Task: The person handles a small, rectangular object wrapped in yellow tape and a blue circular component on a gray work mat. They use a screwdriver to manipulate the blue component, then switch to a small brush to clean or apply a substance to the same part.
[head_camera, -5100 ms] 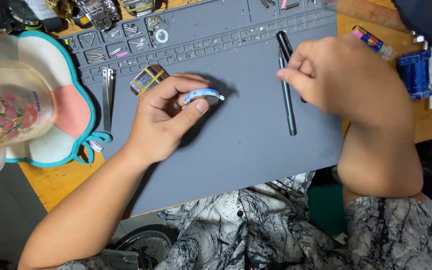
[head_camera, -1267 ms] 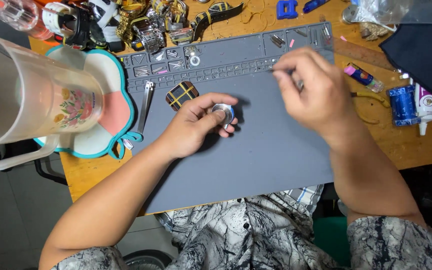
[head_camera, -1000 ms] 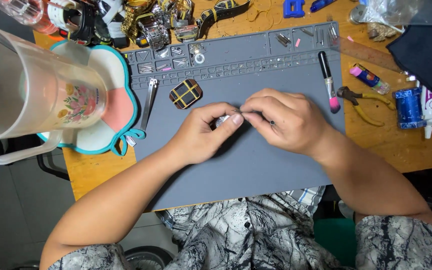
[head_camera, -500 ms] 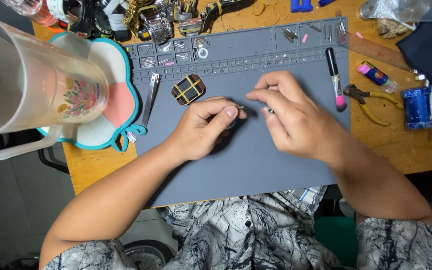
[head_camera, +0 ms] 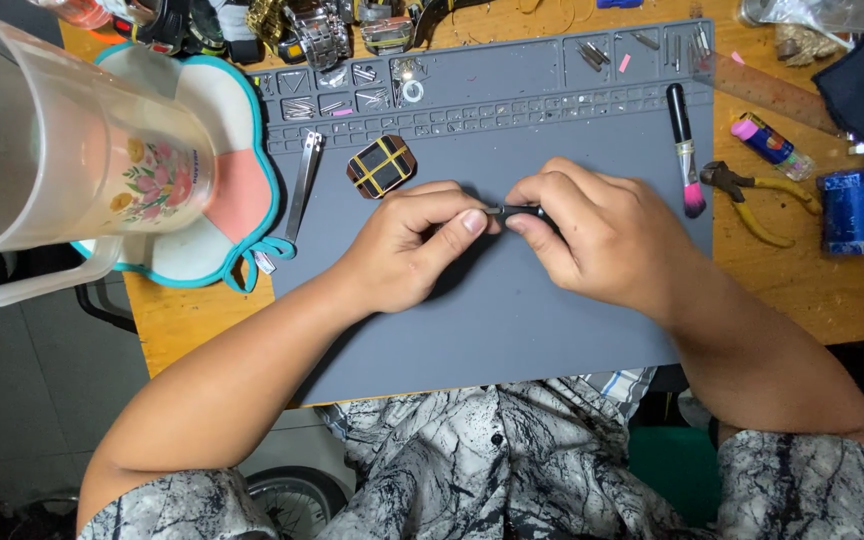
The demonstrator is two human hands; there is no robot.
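You had the big plastic jug (head_camera: 62, 160) standing at the left edge of the counter (head_camera: 202, 330). Over the grey mat (head_camera: 512, 320), your left hand (head_camera: 407, 250) and right hand (head_camera: 597, 240) both pinched one small dark part (head_camera: 514, 211) between the fingertips. If the pinch loosened, I think it could drop and roll away.

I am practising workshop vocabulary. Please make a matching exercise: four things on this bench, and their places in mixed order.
Things:
1. brush
2. pliers
3. tweezers
4. small dark part

Places:
A. on the wooden table, right of the mat
B. between the fingertips of both hands
C. at the mat's left edge
D. on the mat's right side, pink bristles pointing down

Pairs: 1-D, 2-A, 3-C, 4-B
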